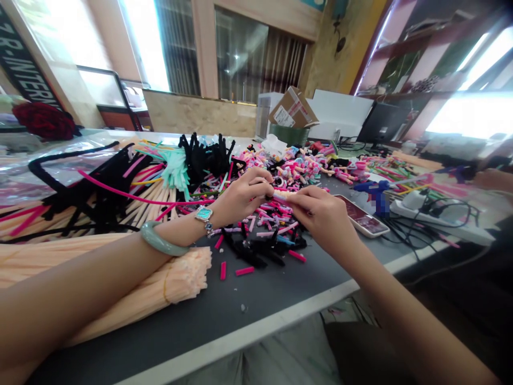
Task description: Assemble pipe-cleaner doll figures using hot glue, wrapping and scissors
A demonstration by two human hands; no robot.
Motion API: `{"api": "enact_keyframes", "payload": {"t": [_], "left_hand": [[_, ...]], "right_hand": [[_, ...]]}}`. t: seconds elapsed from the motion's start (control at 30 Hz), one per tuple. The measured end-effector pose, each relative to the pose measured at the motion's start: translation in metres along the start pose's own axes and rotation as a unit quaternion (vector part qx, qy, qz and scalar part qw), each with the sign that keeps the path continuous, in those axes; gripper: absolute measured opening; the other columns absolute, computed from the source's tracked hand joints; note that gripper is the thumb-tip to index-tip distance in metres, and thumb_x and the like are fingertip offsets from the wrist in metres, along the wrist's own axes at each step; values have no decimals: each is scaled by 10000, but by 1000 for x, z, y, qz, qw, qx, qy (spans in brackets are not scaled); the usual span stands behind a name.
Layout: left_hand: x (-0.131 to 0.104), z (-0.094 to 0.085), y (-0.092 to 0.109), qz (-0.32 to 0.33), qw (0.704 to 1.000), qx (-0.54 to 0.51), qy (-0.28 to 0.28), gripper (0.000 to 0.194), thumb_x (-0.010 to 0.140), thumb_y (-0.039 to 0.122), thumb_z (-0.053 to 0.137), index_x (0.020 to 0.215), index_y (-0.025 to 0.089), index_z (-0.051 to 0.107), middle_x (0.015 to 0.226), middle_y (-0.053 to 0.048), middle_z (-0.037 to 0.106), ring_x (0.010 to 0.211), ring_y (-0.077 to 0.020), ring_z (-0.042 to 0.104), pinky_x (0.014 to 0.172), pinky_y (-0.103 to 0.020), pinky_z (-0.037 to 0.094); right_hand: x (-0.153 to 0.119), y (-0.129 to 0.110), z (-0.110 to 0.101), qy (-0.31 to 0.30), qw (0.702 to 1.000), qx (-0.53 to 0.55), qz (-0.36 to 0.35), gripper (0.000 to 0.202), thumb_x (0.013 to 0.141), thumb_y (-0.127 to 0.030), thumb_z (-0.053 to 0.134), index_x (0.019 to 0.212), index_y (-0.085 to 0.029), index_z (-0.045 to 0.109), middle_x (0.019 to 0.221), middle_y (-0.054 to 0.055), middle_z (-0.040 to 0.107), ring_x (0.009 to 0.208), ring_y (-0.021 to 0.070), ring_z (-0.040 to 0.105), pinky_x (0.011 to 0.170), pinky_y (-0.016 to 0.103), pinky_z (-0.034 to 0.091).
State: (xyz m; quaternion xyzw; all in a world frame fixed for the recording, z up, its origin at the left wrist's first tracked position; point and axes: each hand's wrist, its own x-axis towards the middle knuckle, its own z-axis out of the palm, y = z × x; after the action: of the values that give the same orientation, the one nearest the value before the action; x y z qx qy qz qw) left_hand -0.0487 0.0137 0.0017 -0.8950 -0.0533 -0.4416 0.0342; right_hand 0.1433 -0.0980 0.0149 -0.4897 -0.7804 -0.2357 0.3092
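Grey tabletop (264, 305) spreads beneath the left hand (245, 195) and the right hand (319, 211). Behind the left hand, under its forearm (100, 289), lies a thick bundle of peach stems (180, 275). Beyond both hands sits a heap of pink and cream fuzzy items (304, 164). Just right of the right hand lies a phone (364, 218), with a blue tool (374, 192) past it. Nearer than the hands are loose short pink pieces (245, 271). Between the two hands is a pale piece (280, 196), each closed on it in a pinch; whether it is being twisted or pressed is too small to tell. Fine shaping or joining seems the step in hand; the next move probably calls for a steady left pinch while the right hand adjusts the other end.
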Motion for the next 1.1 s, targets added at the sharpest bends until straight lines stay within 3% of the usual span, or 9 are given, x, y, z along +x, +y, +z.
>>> {"api": "enact_keyframes", "payload": {"t": [0.3,0.53,0.83,1.1], "left_hand": [[2,-1,0,50,999,0,0,233,838,37,489,978,200,578,997,-61,533,937,-148,555,787,-299,507],[2,0,0,57,998,3,6,229,832,44,510,981,198,593,961,-64,552,889,-150,548,750,-292,505],[1,1,0,53,999,5,12,245,826,38,511,986,204,597,927,-55,560,854,-146,554,716,-287,498],[0,1,0,49,999,4,-1,249,817,40,530,997,193,607,920,-57,540,831,-139,548,698,-277,497]], "right_hand": [[-1,-6,-5,-22,998,-44,-31,188,913,-170,505,961,-129,682,866,82,627,726,158,574,673,270,436],[-4,-5,-2,-95,988,-115,-41,233,929,-120,428,1034,-112,636,913,112,600,834,201,564,768,317,455],[-5,-2,-1,-107,982,-140,-71,252,931,-91,394,1070,-119,601,938,110,586,835,196,539,793,323,464],[-6,0,0,-74,987,-111,-87,225,923,-107,409,1048,-147,592,911,96,541,826,197,513,793,319,467]]}}
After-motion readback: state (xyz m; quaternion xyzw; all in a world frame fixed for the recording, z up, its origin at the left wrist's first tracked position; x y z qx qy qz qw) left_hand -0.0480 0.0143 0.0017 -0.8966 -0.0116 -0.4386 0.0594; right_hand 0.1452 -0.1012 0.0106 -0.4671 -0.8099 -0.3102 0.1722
